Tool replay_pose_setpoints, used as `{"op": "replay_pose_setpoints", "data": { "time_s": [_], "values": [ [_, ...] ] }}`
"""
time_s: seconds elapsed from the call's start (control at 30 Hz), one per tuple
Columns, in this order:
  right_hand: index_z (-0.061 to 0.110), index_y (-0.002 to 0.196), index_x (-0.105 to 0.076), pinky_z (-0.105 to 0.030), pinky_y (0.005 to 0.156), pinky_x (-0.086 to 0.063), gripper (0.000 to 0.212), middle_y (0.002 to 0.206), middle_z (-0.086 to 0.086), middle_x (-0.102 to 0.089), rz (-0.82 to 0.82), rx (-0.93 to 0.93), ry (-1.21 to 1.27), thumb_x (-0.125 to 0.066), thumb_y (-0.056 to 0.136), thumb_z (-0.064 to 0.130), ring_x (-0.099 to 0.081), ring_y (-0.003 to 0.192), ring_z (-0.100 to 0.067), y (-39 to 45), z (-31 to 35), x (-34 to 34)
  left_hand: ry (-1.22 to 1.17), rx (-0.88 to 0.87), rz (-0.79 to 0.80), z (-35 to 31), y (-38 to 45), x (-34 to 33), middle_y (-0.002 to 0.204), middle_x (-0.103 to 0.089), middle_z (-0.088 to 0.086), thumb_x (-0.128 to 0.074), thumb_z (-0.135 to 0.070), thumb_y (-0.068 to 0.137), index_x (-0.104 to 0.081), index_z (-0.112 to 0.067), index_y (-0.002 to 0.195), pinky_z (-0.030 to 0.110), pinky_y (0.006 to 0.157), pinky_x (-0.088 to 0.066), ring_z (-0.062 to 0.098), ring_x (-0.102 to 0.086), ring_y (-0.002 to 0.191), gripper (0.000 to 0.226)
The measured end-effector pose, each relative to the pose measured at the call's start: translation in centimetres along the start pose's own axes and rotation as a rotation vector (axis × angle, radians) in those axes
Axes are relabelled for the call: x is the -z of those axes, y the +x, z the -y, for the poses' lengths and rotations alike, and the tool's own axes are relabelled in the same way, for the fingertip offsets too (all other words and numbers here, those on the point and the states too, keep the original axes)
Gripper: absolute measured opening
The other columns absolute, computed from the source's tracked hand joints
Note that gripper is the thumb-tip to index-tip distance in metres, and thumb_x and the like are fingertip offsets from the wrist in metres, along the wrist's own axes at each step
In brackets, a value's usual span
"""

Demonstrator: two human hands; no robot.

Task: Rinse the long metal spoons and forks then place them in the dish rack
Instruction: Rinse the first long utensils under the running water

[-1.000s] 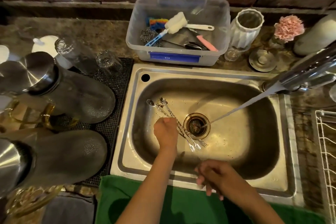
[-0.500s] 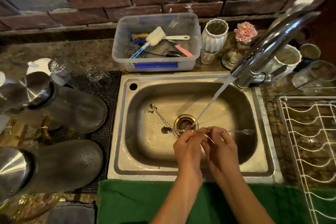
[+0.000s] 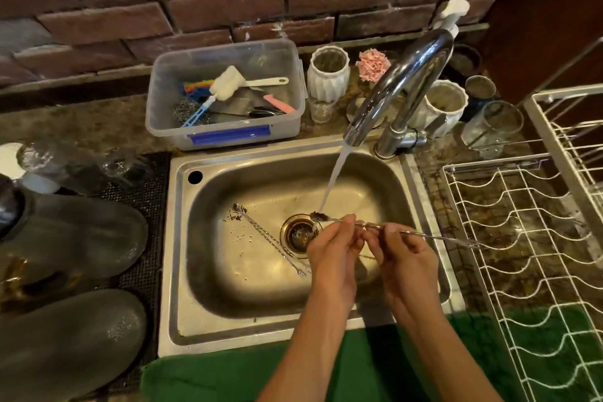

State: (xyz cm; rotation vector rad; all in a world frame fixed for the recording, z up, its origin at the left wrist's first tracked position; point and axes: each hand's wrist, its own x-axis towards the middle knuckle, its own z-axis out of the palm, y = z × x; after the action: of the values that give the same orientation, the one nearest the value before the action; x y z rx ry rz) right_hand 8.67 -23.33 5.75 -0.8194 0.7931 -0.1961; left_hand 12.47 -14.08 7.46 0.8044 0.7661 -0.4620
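both hands, left hand and right hand, pinch a long spoon, bowl at 10 o'clock seemingly under the water stream.

Dim warm light, glare on faucet, wide-angle bending, soft blurred left edge

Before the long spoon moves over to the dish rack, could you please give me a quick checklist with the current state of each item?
1. Spoon held by both hands, left hand, right hand: ok.
2. Water stream hitting the bowl end: ok.
3. Bowl rinsed clean: not ok, dark residue shows.
4. Dish rack has free slots: ok.
5. Remaining utensils in the sink rinsed: not ok.
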Motion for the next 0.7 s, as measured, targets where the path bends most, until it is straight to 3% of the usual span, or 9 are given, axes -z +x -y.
{"op": "replay_pose_setpoints", "data": {
  "time_s": [0.27, 0.5, 0.63, 0.7],
  "values": [
    [-0.008, 0.100, -0.066, -0.022, 0.067, -0.060, 0.016, 0.085, -0.018, -0.077, -0.092, -0.001, 0.063, -0.060, 0.095, 0.006, -0.076, 0.079, -0.025, 0.9, 0.8, -0.5, -0.179, 0.033, -0.137, -0.3, 2.7, -1.3, 0.078, -0.076, 0.008, -0.072, 0.002, 0.088, -0.073, -0.001, 0.094, 0.021, 0.070, -0.061, 0.014, -0.073, 0.076, 0.006],
    [-0.003, 0.096, -0.070, -0.023, 0.068, -0.061, 0.013, 0.092, -0.022, -0.076, -0.110, -0.041, 0.028, -0.063, 0.094, 0.008, -0.076, 0.085, -0.029, 0.9, 0.3, -1.3, -0.220, -0.055, -0.209, -0.5, 4.3, -0.8, 0.075, -0.074, 0.007, -0.071, -0.015, 0.093, -0.075, -0.003, 0.096, 0.020, 0.062, -0.058, 0.012, -0.071, 0.067, 0.013],
    [-0.002, 0.101, -0.070, -0.024, 0.068, -0.062, 0.015, 0.095, -0.022, -0.076, -0.136, -0.065, -0.007, -0.063, 0.094, 0.009, -0.076, 0.088, -0.029, 1.0, 0.3, -1.4, -0.213, -0.085, -0.240, -0.9, 4.9, -0.1, 0.087, -0.078, 0.010, -0.071, 0.002, 0.088, -0.073, -0.006, 0.104, 0.021, 0.067, -0.060, 0.017, -0.075, 0.079, 0.017],
    [-0.001, 0.098, -0.071, -0.025, 0.069, -0.062, 0.013, 0.094, -0.022, -0.076, -0.133, -0.072, -0.014, -0.063, 0.093, 0.009, -0.076, 0.087, -0.029, 0.9, 0.1, -1.5, -0.176, -0.110, -0.239, -0.9, 5.1, 0.1, 0.083, -0.078, 0.009, -0.071, -0.002, 0.090, -0.073, -0.006, 0.100, 0.022, 0.066, -0.060, 0.017, -0.076, 0.077, 0.011]
  ]
}}
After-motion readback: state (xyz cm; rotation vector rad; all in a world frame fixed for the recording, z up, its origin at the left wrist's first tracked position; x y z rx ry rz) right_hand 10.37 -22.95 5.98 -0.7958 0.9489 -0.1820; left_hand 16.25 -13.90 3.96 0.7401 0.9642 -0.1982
